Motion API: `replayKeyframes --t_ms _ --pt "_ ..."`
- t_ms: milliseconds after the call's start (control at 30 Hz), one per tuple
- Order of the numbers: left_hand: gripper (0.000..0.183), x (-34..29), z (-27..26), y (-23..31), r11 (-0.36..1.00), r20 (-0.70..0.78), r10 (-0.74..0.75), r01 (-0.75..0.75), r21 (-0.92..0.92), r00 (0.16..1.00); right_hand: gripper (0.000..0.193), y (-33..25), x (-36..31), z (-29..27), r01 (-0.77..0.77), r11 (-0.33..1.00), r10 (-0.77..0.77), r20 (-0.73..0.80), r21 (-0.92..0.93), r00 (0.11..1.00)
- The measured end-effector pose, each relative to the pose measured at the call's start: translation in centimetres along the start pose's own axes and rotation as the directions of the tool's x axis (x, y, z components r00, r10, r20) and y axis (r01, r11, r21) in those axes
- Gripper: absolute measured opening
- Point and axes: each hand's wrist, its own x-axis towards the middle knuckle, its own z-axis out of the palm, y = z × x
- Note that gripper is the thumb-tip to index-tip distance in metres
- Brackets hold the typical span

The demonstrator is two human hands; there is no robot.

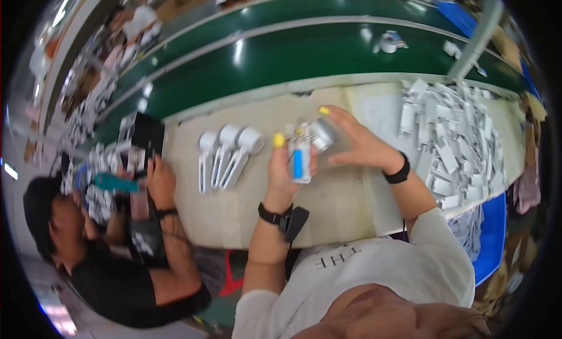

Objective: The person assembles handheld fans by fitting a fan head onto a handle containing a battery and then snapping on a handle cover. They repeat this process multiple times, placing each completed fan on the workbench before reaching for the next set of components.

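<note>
Over the middle of the tabletop (pixel 345 210), the person's left hand (pixel 284 172) holds a white handle piece (pixel 302 174) with a blue strip (pixel 298 163) along its face. The piece stands roughly upright between the thumb and the other fingers: the thumb, with its yellow tip (pixel 279 140), runs up along the piece's left side, and fingertips show at its right side, so these fingers are pinching it.

The right hand (pixel 369 147), also above the tabletop's middle, has its thumb and forefinger spread apart. A round white-and-grey part (pixel 321 134) sits between the two, just below the yellow-tipped forefinger and just above the thumb, near the handle piece's upper end. Blur hides whether the fingers touch it, and whether it is joined to the handle piece cannot be told.

On the tabletop's left part, three white devices (pixel 225 154) lie side by side, round heads toward its far edge. A heap of white parts (pixel 448 143) covers much of its right part. Below its right edge is a blue tub (pixel 496 236) with pale pieces in it. Beyond its far edge runs a green conveyor belt (pixel 263 64) carrying a small white item (pixel 389 43). At its left end, beside a dark box (pixel 146 134), a co-worker (pixel 117 280) in black bends over a teal object (pixel 116 183).
</note>
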Motion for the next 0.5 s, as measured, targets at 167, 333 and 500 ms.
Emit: replayKeyframes --t_ms 167,333,500 --pt "0.043 -1.0 -0.2 0.4 0.999 -0.026 -0.038 0.039 0.037 0.999 0.087 0.2 0.7 1.1 -0.559 0.64 0.387 0.407 0.527 0.827" --pt "0.036 -1.0 0.7 -0.2 1.0 -0.134 0.005 -0.006 -0.011 0.991 0.083 -0.4 0.4 -0.6 -0.547 0.495 0.445 0.344 0.675 0.827" --pt "0.032 -0.7 1.0 -0.6 1.0 -0.015 0.016 -0.016 -0.012 1.0 0.079 3.7 -2.3 -0.6 -0.666 -0.214 0.274 0.698 0.715 0.661"
